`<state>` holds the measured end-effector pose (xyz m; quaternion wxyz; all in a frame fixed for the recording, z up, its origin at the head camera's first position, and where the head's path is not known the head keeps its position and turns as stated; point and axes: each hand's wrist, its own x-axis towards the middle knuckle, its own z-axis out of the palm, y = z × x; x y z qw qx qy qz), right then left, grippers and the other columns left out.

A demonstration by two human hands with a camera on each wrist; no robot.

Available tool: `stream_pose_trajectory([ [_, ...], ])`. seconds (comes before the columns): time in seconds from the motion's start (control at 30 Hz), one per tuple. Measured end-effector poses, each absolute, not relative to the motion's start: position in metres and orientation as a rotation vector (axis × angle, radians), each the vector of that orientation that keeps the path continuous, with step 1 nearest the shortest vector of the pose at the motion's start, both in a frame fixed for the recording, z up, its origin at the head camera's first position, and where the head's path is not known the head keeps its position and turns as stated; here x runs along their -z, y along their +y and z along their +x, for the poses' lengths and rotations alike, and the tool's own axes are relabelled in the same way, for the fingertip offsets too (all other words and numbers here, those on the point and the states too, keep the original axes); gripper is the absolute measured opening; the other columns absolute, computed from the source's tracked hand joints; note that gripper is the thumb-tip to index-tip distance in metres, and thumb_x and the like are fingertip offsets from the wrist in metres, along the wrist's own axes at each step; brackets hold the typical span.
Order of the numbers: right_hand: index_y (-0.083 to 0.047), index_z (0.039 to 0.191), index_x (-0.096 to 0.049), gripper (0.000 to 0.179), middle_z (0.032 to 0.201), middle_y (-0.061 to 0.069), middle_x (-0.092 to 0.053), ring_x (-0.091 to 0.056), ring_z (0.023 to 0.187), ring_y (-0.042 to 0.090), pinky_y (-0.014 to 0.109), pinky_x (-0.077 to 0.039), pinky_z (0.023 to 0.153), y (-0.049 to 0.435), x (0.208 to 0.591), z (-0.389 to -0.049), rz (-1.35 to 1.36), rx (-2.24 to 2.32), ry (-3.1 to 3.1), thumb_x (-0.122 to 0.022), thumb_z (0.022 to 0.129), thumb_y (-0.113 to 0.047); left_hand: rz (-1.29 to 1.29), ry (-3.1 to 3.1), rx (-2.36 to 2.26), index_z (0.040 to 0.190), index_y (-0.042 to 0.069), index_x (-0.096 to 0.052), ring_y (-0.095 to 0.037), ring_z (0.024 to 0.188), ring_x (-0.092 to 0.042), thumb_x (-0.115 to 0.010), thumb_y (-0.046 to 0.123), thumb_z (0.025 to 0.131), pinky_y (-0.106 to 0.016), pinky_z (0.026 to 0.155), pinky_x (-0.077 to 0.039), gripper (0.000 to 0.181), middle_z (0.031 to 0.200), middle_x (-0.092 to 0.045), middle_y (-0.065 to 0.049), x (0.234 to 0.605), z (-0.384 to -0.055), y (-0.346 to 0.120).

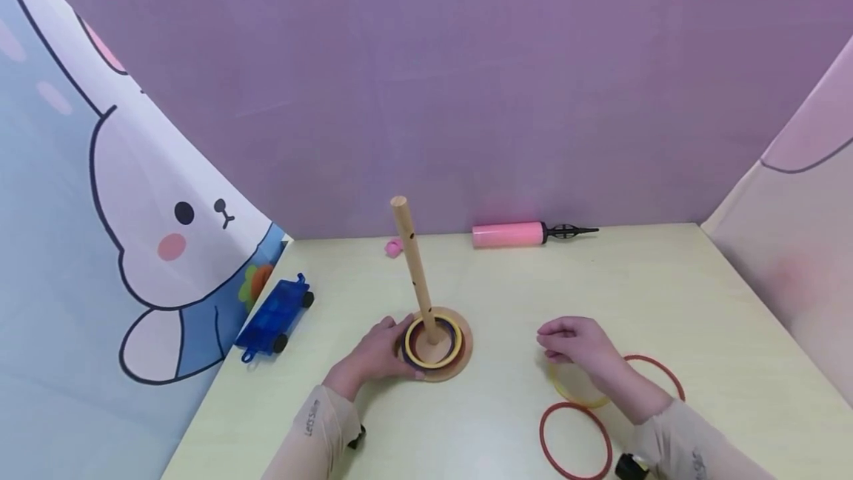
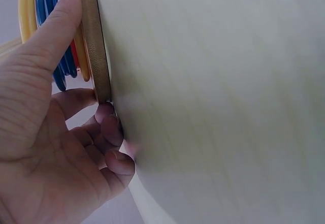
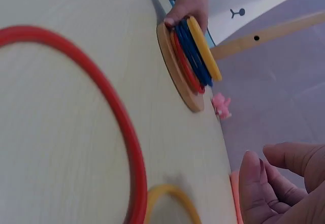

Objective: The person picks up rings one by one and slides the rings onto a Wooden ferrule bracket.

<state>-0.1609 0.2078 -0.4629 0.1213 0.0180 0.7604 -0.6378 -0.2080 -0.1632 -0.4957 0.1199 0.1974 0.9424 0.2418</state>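
A wooden ring-toss stand has a round base [image 1: 466,352] and an upright peg [image 1: 415,265] with small dark holes. Round the foot of the peg lie stacked rings, with a yellow ring [image 3: 203,49] on top and blue rings [image 3: 189,49] and a red ring [image 3: 185,64] lower down. My left hand [image 1: 380,352] grips the base by its left edge, its thumb against the stack. To the right, my right hand [image 1: 576,343] hovers with loosely bent fingers and nothing between them. Below it lies a yellow ring [image 1: 562,392], partly hidden by the forearm.
Two red rings lie by the right forearm, one red ring [image 1: 543,441] nearer the front and another red ring [image 1: 656,361] farther back. A blue toy cart [image 1: 276,317] stands at the left edge. Along the back wall lie a pink hand pump [image 1: 509,235] and a small pink object [image 1: 393,247].
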Motion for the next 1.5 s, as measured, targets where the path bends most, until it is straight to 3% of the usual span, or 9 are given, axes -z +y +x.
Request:
stream_pose_trajectory([
  [0.37, 0.016, 0.108, -0.062, 0.029, 0.093, 0.018, -0.07, -0.068, 0.076, 0.023, 0.031, -0.056, 0.066, 0.248, 0.477, -0.148, 0.196, 1.725, 2.473, -0.069, 0.087, -0.004, 0.588, 2.757, -0.706, 0.152, 0.01, -0.034, -0.018, 0.089, -0.044, -0.089, 0.049, 0.062, -0.04, 0.083, -0.043, 0.113, 0.1, -0.047, -0.004, 0.497, -0.207, -0.164],
  [0.67, 0.005, 0.101, -0.069, 0.024, 0.084, 0.006, -0.07, -0.062, 0.068, 0.016, 0.026, -0.048, 0.058, 0.27, 0.48, -0.14, 0.217, 1.352, 2.762, -0.072, 0.087, -0.014, 0.571, 2.755, -0.706, 0.153, 0.012, -0.032, -0.018, 0.09, -0.044, -0.089, 0.05, 0.063, -0.04, 0.084, -0.042, 0.113, 0.101, -0.046, -0.004, 0.498, -0.208, -0.165],
  [0.93, 0.001, 0.099, -0.07, 0.019, 0.085, 0.003, -0.068, -0.06, 0.074, 0.014, 0.025, -0.048, 0.06, 0.275, 0.488, -0.138, 0.192, 1.232, 2.83, -0.074, 0.083, -0.011, 0.565, 2.762, -0.702, 0.153, 0.012, -0.033, -0.019, 0.091, -0.044, -0.089, 0.049, 0.063, -0.041, 0.085, -0.043, 0.113, 0.101, -0.047, -0.004, 0.498, -0.208, -0.164],
  [1.5, -0.002, 0.088, -0.071, 0.009, 0.076, -0.002, -0.064, -0.056, 0.071, 0.014, 0.038, -0.044, 0.07, 0.274, 0.49, -0.141, 0.033, 0.954, 3.009, -0.07, 0.08, -0.006, 0.574, 2.752, -0.702, 0.153, 0.013, -0.032, -0.018, 0.09, -0.044, -0.088, 0.051, 0.063, -0.039, 0.084, -0.042, 0.113, 0.1, -0.046, -0.003, 0.5, -0.209, -0.164],
])
